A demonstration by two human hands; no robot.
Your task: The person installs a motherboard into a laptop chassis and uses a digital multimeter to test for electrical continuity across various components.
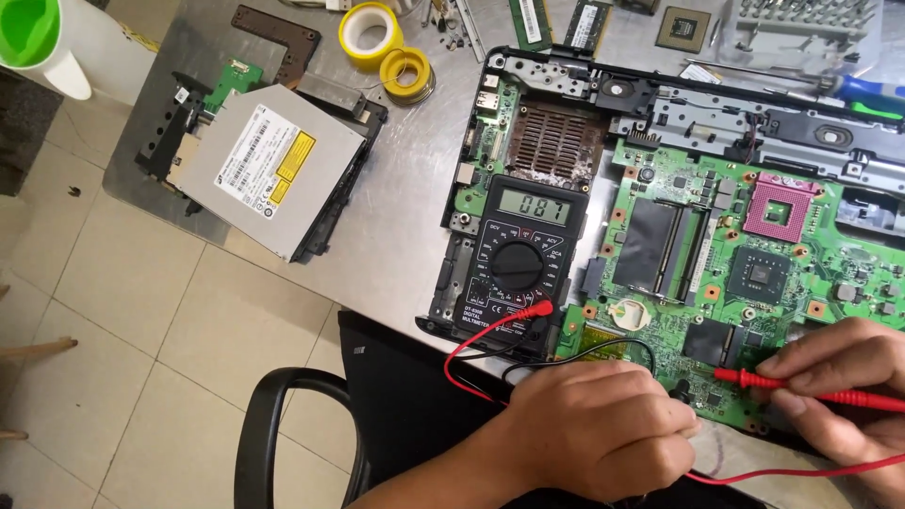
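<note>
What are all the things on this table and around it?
Circuit board: one, green, inside the opened black laptop shell at right.
Multimeter: one, black with a grey screen, lying on the laptop's left edge.
Red probe: one, tip on the board's near edge.
Red and black wires: two, running from the meter toward the hands.
Disc drive: one, silver with a yellow sticker, at the table's left.
Tape rolls: two, yellow, at the far edge.
Memory sticks: two, green, far edge.
Chair: one, black, below the table.
Left hand: one, resting on the board's near edge.
Right hand: one, pinching the red probe.
</note>
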